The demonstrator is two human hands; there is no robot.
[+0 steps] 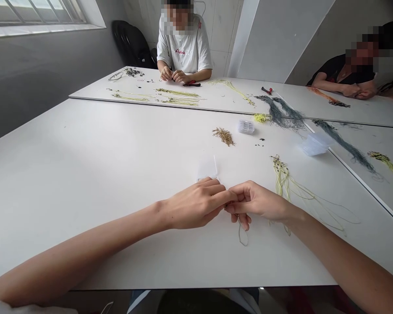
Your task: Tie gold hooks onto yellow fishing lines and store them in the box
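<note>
My left hand [205, 200] and my right hand [249, 203] meet fingertip to fingertip over the white table [118, 174]. Both are closed in a pinch, and the small item between them is hidden by the fingers. A thin looped cord [243, 237] hangs below my right hand's fingers onto the table. Just behind my left hand lies a clear plastic piece [207, 168]. Yellow cords [283, 179] with dark ends spread out to the right of my right hand.
Further back are a pile of gold hooks [224, 136], a stack of clear cases [246, 127], a yellow bundle [262, 117], grey cords [275, 113] and clear bags [316, 144]. Two people sit across the tables, near red-handled pliers [192, 83] and more cords.
</note>
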